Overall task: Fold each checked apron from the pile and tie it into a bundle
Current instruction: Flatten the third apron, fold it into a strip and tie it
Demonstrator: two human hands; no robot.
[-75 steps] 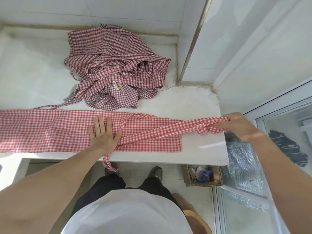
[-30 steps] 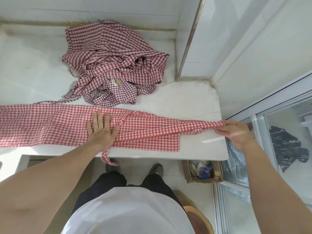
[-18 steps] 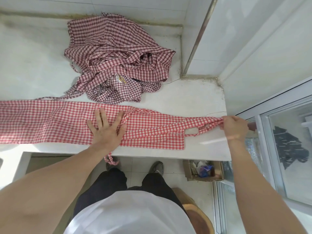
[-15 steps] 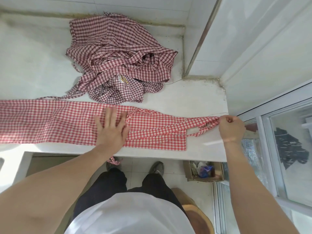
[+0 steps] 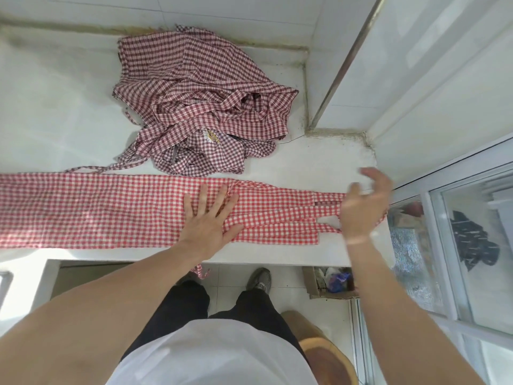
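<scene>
Since a moment ago the right hand let go of the straps and lifted, fingers loose and blurred. I see the left hand pressing flat on the folded apron along the counter edge. Straps past my right fingertips reach the counter end and could slide off; the pile beyond the left fingers crowds things.

Left hand flat (fingers spread), right hand raised, loose.
</scene>
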